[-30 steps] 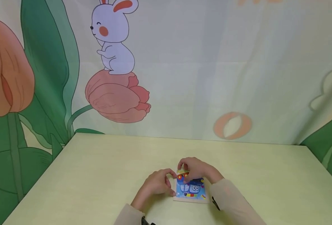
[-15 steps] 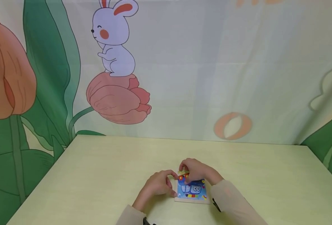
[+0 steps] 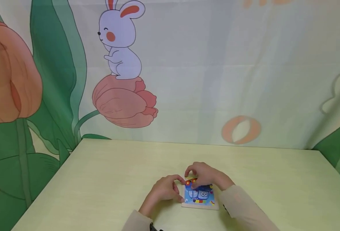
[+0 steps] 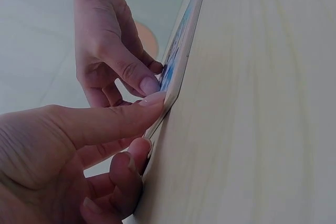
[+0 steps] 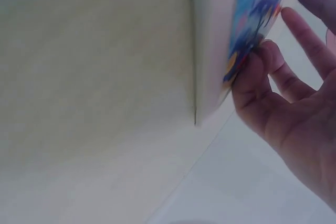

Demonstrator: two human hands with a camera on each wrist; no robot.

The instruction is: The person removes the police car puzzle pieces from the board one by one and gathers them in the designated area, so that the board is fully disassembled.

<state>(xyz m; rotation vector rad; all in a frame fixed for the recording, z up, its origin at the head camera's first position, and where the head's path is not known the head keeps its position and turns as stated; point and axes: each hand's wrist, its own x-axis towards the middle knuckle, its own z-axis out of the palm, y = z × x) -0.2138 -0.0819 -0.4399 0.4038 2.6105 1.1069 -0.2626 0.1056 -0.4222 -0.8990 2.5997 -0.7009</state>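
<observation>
A small wooden jigsaw puzzle with a blue cartoon vehicle lies flat on the table, its picture upside down to me. My left hand holds its left edge, the thumb at the near corner and the forefinger farther up. The left wrist view shows that thumb on the corner of the board, with the other fingers curled beside it. My right hand reaches over the far part, thumb and curled fingers pinching at a puzzle piece in the far left corner. The fingers hide part of that piece.
The pale wooden table spreads around the puzzle on every side. Behind its far edge hangs a printed cloth with a rabbit and tulips.
The whole head view has shifted slightly, so everything sits a little farther right. Both hands keep nearly the same place on the puzzle.
</observation>
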